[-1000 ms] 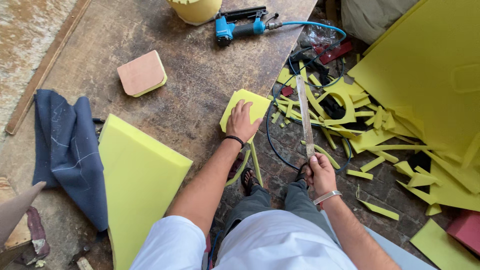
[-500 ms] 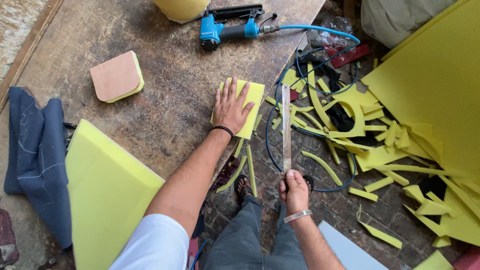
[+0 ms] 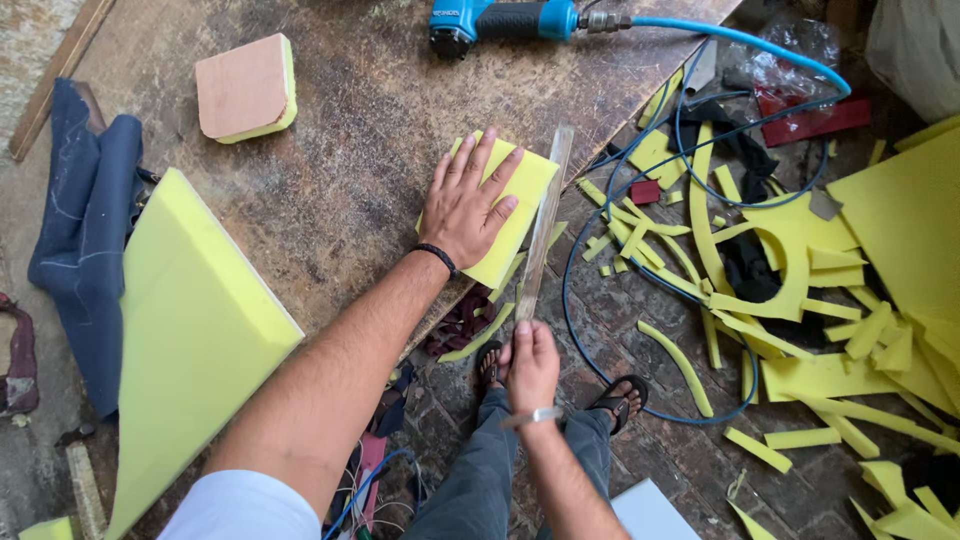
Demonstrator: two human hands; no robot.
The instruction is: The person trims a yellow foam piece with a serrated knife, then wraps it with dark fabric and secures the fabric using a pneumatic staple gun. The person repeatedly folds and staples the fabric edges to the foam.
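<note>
- Foam piece [image 3: 510, 205], yellow, lay at the tabletop [image 3: 350, 170] edge under my left hand [image 3: 470, 200], fingers spread flat.
- My right hand [image 3: 530, 365] gripped the long blade [image 3: 543, 225], now brought against the foam's right edge.
- Offcuts [image 3: 800, 290] littered the floor.

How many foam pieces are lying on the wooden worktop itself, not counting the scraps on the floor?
3. A small foam block under the left hand at the edge, a large foam slab at left, a brown-topped foam pad at the back. More may lie out of frame.
</note>
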